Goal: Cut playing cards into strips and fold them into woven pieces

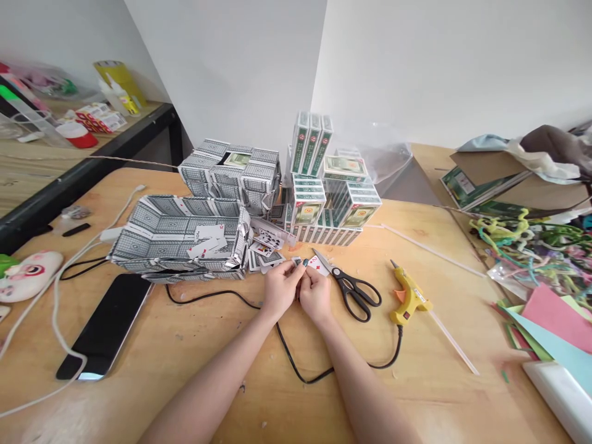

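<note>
My left hand (279, 287) and my right hand (315, 295) meet at the middle of the wooden table (194, 364). Both pinch a small playing card (315, 264) with red pips between their fingertips. Just ahead of them lies a loose heap of cards (266, 246). A box-like structure built from playing cards (178, 239) stands to the left, with a second one (234, 172) behind it. Black-handled scissors (354, 290) lie just right of my right hand.
Stacked green card packs (330, 197) stand behind the heap. A yellow glue gun (409, 297) with a black cord lies right, near glue sticks (453, 345). A dark tablet (108, 324) lies left. Coloured paper (555, 327) and pipe cleaners (531, 246) crowd the right edge.
</note>
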Action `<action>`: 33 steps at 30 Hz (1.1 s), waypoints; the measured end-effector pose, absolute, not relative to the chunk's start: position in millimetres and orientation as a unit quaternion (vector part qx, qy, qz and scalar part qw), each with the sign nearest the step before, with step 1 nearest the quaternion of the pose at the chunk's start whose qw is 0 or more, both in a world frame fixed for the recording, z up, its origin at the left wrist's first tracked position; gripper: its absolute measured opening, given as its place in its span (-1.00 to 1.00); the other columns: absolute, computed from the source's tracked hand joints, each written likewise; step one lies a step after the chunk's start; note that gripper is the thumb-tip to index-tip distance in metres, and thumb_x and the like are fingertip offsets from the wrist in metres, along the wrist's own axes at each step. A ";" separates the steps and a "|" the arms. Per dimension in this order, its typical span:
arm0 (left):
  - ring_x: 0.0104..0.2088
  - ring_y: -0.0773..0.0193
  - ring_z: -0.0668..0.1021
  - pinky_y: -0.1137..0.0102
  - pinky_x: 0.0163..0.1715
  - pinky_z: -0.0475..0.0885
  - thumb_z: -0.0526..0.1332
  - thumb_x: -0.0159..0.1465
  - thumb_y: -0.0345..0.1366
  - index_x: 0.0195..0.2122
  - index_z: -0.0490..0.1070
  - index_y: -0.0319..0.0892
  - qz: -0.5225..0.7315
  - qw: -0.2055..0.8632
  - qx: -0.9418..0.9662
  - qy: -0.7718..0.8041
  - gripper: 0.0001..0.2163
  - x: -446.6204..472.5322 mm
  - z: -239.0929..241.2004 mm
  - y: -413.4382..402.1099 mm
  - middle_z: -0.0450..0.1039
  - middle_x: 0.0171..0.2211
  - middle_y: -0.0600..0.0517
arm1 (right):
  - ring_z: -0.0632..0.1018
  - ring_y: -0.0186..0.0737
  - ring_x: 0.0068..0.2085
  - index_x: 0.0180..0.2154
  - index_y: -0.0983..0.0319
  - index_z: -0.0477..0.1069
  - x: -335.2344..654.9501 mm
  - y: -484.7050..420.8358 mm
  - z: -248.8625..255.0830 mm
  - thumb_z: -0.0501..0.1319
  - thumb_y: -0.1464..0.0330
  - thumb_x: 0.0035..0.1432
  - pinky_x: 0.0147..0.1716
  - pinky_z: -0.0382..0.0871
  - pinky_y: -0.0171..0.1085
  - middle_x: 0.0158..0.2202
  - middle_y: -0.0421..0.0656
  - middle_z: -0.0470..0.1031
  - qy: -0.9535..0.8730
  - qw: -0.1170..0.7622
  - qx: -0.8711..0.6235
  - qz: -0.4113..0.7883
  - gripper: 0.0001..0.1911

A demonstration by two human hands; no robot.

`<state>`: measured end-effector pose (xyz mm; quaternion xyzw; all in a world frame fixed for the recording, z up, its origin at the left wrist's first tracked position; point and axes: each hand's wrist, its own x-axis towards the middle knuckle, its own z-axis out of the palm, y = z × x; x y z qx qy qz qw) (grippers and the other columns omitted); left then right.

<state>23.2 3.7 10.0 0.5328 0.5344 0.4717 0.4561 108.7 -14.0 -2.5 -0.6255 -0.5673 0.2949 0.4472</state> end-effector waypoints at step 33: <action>-0.22 0.26 0.47 0.44 -0.27 0.35 0.18 0.11 -0.21 -0.28 0.50 -0.17 0.523 0.489 0.471 0.514 -0.78 25.3 7.7 1.2 0.49 -0.23 -0.03 | 0.32 -0.34 -0.59 -0.54 0.24 0.29 111.9 -16.0 -4.6 -0.08 0.50 0.05 -0.57 0.13 -0.39 -0.63 -0.19 0.33 -0.659 0.406 -0.620 0.128 -0.76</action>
